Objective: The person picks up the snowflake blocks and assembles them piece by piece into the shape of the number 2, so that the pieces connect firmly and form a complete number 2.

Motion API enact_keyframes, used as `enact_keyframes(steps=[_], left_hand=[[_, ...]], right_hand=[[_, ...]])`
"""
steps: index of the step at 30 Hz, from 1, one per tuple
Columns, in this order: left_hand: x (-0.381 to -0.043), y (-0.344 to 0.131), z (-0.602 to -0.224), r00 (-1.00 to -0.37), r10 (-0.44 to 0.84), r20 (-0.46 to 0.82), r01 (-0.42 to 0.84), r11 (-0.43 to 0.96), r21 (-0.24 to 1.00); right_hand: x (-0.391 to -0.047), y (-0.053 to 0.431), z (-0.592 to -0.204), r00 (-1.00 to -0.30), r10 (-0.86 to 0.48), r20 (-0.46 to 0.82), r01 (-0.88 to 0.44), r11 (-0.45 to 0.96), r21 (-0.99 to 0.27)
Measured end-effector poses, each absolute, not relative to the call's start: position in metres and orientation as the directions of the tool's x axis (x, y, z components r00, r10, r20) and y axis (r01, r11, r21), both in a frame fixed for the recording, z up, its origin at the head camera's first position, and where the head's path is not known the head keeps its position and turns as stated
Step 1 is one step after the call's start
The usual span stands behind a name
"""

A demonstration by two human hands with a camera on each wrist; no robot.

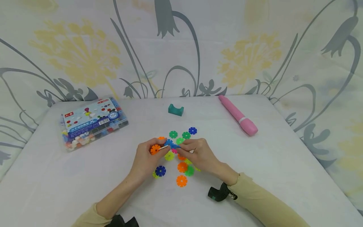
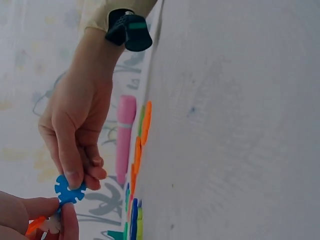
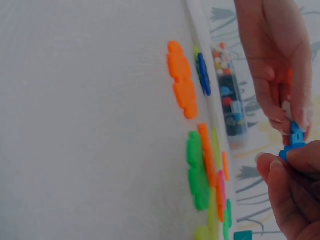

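Note:
In the head view my left hand [image 1: 146,159] holds a small chain of notched plastic discs: an orange disc [image 1: 155,149], a white disc [image 1: 163,147] seen edge-on and a blue disc [image 1: 168,142]. My right hand [image 1: 202,155] pinches another blue disc [image 1: 175,146] between thumb and fingers. The two blue discs meet at their edges between my fingertips; in the left wrist view the right hand's blue disc [image 2: 70,192] shows its notches. Loose discs lie below and around both hands, among them an orange disc [image 1: 182,167] and a dark blue disc [image 1: 160,171].
A clear plastic case [image 1: 95,123] of small coloured parts lies at the left. A teal curved block [image 1: 175,110] sits beyond the hands, and a pink capped tube [image 1: 238,115] lies at the right. Dark wrist devices [image 1: 219,193] are worn at both sleeves. Patterned fabric [image 1: 181,47] backs the white table.

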State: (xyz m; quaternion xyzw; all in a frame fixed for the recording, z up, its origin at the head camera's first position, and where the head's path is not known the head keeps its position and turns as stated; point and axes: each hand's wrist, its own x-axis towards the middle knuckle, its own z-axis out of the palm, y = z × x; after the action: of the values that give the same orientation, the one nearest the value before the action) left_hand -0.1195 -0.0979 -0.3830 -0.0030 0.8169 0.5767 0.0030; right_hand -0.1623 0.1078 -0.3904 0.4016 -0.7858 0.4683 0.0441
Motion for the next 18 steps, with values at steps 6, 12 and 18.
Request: enact_keyframes(steps=[6, 12, 18], left_hand=[[-0.1206, -0.0979, -0.3811, -0.997, -0.024, -0.072, -0.076, 0.201, 0.977], [-0.1189, -0.0979, -0.3825, -0.990, -0.021, -0.137, -0.138, 0.085, 0.987], [-0.1186, -0.0994, -0.3846, -0.987, -0.011, -0.158, -0.158, 0.007, 0.987]], right_hand=[[-0.1626, 0.1039, -0.3979, -0.707, -0.514, 0.486, -0.659, 0.229, -0.716], [-0.1621, 0.1032, -0.4003, -0.695, -0.510, 0.506, -0.673, 0.215, -0.708], [-0.1631, 0.1036, -0.4004, -0.683, -0.532, 0.501, -0.673, 0.192, -0.714]])
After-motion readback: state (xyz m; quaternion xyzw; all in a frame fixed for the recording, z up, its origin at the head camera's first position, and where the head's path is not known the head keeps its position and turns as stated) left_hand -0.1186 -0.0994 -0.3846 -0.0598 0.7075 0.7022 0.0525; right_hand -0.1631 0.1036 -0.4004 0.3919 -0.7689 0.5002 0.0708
